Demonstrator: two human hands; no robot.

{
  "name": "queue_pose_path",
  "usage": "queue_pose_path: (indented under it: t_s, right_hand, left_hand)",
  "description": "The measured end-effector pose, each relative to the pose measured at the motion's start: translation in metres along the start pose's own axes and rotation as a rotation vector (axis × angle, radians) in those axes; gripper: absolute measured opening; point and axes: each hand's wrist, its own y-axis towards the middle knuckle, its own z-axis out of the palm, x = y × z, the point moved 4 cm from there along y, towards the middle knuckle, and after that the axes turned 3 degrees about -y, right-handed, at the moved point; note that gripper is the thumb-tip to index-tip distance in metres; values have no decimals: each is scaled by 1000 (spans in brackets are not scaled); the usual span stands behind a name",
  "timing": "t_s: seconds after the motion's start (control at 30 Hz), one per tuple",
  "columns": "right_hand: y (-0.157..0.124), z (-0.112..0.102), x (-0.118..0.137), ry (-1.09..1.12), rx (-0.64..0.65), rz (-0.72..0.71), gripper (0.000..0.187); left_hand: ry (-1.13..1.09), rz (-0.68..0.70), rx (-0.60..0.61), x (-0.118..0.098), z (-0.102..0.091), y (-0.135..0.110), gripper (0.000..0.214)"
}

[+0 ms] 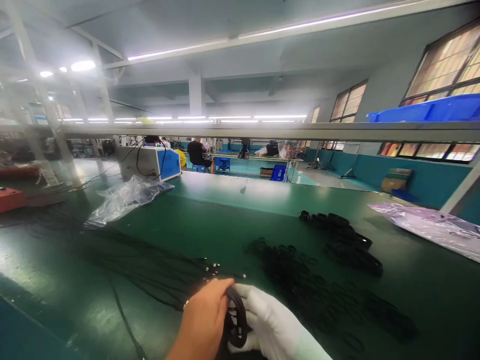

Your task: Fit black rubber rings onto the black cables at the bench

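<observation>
Left hand (pixel 204 317), bare, and right hand (pixel 272 320), white-gloved, grip a coil of black cable (pixel 240 320) between them, above the counter (pixel 210 210) in my head view. I judge the coiling partly complete: dark bundles (pixel 369 262) at right, beyond a pile of black rings (pixel 288 275), appear finished, whereas loose cables (pixel 157 257) at left lie uncoiled. I cannot tell whether the held coil is fastened.

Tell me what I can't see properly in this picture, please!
In the head view:
Black cable coil: the left hand and the gloved right hand cover parts.
Blue tray: its wall hides the inside, and the right edge cuts it off.
Red box: cut off by the left edge.
Black rings: too dark and blurred to count.
Seated person: too small to see what the hands do.
</observation>
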Motion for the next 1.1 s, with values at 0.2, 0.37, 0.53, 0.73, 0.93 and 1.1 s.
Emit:
queue_pose_path:
  t_s: [0.2, 0.37, 0.53, 0.73, 0.93, 1.1]
  right_hand:
    - [-4, 9, 3, 66, 173, -31, 50]
    - [2, 0, -11, -5, 50, 5, 57]
    - [3, -4, -15, -81, -1, 37, 55]
    - [-4, 6, -8, 119, 129, 48, 45]
    - [0, 7, -17, 94, 126, 70, 52]
    - [3, 7, -22, 139, 107, 4, 54]
  left_hand:
    - [-269, -26, -21, 7, -4, 0, 35]
    - [-728, -272, 136, 28, 19, -7, 30]
    - [-917, -210, 181, 33, 40, -6, 37]
    - [-633, -203, 140, 22, 20, -5, 22]
    - [-158, 167, -183, 8, 9, -12, 33]
    - [-226, 164, -271, 13, 15, -10, 31]
